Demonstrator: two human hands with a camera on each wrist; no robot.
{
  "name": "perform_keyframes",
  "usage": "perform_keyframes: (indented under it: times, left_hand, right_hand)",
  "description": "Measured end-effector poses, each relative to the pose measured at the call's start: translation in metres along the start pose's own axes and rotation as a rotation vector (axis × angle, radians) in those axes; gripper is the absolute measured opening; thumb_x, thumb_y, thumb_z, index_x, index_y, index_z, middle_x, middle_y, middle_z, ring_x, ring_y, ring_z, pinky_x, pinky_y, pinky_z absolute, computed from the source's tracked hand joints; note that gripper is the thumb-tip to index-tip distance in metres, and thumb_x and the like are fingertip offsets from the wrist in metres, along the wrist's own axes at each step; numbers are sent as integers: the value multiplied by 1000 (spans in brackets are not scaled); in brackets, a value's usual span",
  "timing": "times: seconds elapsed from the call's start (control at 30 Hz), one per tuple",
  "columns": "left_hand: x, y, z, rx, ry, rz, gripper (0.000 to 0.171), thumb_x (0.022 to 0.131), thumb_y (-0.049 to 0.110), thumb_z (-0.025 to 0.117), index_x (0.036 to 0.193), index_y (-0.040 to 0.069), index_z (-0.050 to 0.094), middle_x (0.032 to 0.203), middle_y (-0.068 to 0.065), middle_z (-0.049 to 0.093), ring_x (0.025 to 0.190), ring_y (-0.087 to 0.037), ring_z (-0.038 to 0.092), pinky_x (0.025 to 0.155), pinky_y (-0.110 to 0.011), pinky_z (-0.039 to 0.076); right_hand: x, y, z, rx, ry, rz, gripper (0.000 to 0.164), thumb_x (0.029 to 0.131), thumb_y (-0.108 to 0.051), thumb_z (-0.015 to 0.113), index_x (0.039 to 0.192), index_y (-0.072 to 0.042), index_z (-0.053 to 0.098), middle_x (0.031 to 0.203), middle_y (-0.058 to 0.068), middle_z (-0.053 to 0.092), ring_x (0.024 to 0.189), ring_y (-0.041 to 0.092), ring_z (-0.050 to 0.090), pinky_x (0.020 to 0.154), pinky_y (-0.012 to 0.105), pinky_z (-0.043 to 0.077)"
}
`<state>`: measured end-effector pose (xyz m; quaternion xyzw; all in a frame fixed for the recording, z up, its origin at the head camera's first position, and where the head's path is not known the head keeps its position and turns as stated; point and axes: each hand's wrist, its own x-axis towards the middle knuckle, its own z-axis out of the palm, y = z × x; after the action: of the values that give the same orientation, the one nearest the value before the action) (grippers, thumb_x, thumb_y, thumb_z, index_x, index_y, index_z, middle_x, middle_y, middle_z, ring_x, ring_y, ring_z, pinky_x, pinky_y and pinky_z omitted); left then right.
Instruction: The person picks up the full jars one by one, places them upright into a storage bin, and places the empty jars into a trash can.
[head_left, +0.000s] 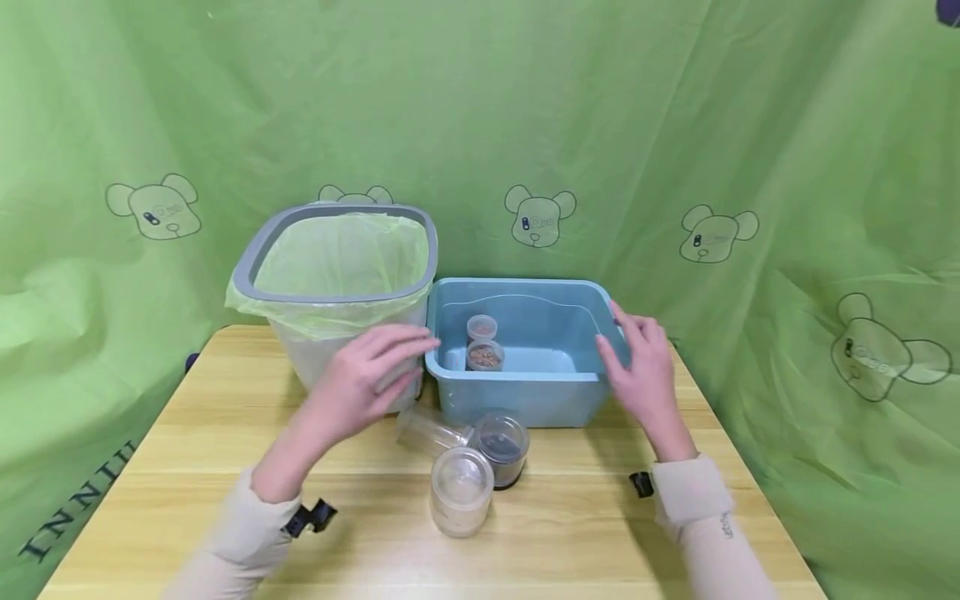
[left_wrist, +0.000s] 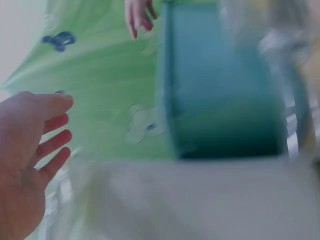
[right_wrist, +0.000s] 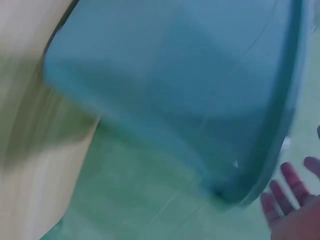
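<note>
A blue plastic tub stands on the wooden table. Hovering at its left end is my left hand, fingers extended and nothing in them. On the other side, the right hand is beside the tub's right rim, thumb and fingers spread apart; in the right wrist view its fingertips appear close to the rim. Two small clear jars sit inside the tub at the left, the nearer jar with brown contents. In front stand a clear jar and a dark-bottomed jar; another clear container lies on its side.
To the left of the tub is a tall white bin with a grey rim and a pale green liner. A green curtain with bear drawings hangs behind the table.
</note>
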<state>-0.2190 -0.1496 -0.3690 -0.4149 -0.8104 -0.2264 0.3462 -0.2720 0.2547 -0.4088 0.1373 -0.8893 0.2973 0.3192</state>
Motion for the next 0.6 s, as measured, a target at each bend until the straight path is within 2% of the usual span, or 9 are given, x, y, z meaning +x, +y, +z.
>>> perform_keyframes:
  times: [0.1,0.23,0.33,0.43,0.6]
  left_hand:
    - [2,-9,-28,46,100,-25,49,85,3,79,133,8,68,134,-14,68,122,-33,65,111,-42,51]
    - [-6,-32,-58,116,205,-142,49,86,4,78,133,9,68,133,-15,69,121,-38,64,113,-48,46]
    - [-22,-49,-74,148,260,-268,46,88,10,77,133,11,69,134,-14,68,123,-38,61,114,-48,42]
    - [-37,-61,-84,151,304,-373,44,88,11,78,132,13,71,134,-14,68,125,-39,58,112,-45,40]
    - [-52,-68,-88,155,311,-461,40,89,8,78,128,10,72,134,-16,68,125,-41,56,110,-49,41]
  right_hand:
    - [-8,-27,8,43,-19,-170,59,94,-17,73,150,-12,55,123,24,60,111,39,55,92,56,49]
    - [-25,-64,17,76,-166,-302,61,91,-19,77,148,-12,56,125,17,64,111,32,61,93,50,56]
    - [-40,-85,26,119,-318,-349,64,91,-25,77,150,-14,54,130,12,63,115,29,64,98,47,57]
    - [-54,-96,36,171,-467,-374,70,93,-33,77,155,-20,48,138,5,60,121,23,63,101,45,56]
    - [-71,-106,50,192,-647,-388,75,92,-45,77,158,-29,44,144,-4,56,128,17,59,106,43,54]
